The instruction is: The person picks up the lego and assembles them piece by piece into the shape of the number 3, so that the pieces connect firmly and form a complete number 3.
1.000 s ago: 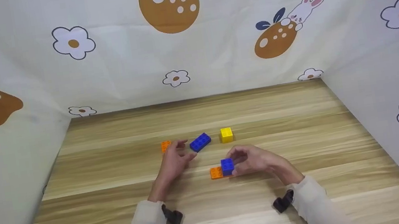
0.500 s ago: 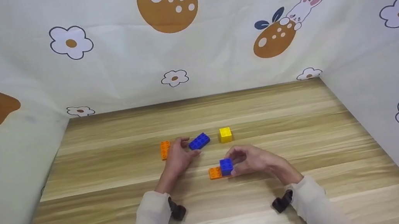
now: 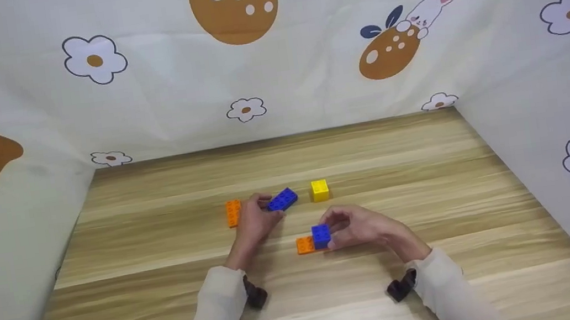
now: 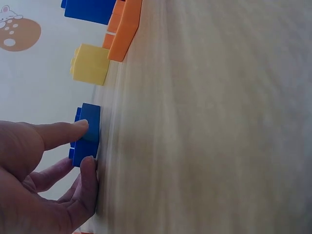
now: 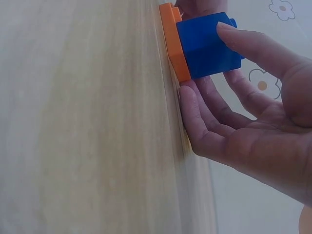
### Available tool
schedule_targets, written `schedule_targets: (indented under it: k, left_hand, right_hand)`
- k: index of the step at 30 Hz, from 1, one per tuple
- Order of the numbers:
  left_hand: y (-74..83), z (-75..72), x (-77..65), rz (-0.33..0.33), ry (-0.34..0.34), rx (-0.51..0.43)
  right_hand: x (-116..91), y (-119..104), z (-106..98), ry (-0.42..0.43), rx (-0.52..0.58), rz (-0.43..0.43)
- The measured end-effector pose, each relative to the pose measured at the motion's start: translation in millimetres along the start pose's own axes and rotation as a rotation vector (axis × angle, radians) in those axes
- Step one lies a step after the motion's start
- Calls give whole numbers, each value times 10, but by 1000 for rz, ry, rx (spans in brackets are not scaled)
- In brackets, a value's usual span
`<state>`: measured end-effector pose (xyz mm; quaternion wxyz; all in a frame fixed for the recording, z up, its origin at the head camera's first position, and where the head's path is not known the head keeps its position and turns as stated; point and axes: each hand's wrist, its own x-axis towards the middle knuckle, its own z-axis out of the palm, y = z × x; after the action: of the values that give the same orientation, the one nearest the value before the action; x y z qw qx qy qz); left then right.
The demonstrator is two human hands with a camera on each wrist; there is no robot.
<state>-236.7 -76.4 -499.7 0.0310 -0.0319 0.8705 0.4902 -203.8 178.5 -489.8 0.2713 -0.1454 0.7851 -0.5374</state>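
Observation:
My left hand (image 3: pixel 254 221) pinches a long flat blue toy brick (image 3: pixel 284 199) by its near left end, with the thumb on its near side. The left wrist view shows the thumb on one side of this brick (image 4: pixel 88 131) and curled fingers at its end. My right hand (image 3: pixel 358 225) grips a square blue brick (image 3: pixel 321 236) that sits on the right part of a flat orange brick (image 3: pixel 305 245). In the right wrist view the thumb lies along the square blue brick (image 5: pixel 207 46), and fingertips reach the end of the orange brick (image 5: pixel 174 46) beneath.
A yellow brick (image 3: pixel 320 191) stands right of the long blue brick. Another flat orange brick (image 3: pixel 232 212) lies left of my left hand, partly covered by it. The wooden tabletop (image 3: pixel 156 195) is enclosed by a patterned cloth (image 3: pixel 169 87) at the back and sides.
My left hand has moved right, away from the left orange brick, and closed its thumb and fingers on the long blue brick. My right hand keeps its hold on the square blue brick.

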Motion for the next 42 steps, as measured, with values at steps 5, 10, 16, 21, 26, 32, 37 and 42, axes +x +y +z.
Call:
schedule_targets:
  k: [5, 10, 16, 21, 26, 32, 37, 42]
  left_hand:
    - [22, -8, -5, -33, 6, 34]
    - [56, -22, -12, -82, -3, 28]
    - [130, -88, -51, -100, -1, -18]
    - [231, -175, -100, -112, -18, -62]
    - [322, -247, -150, -110, -46, -111]
    - [366, -279, -237, -73, -59, -173]
    - [406, -278, -310, -65, -107, -193]
    - [443, -310, -355, -49, -161, -198]
  right_hand:
    - [-1, -17, 10, 0, 11, 12]
    - [0, -24, 7, 2, -4, 14]
    - [-4, -26, 5, 9, -13, 22]
    - [-13, -36, 13, 7, -11, 25]
    - [-9, -37, 5, 4, -21, 15]
    - [10, -21, -1, -14, -16, -4]
    - [0, -42, 9, 1, -8, 16]
    - [-4, -37, 7, 0, -2, 14]
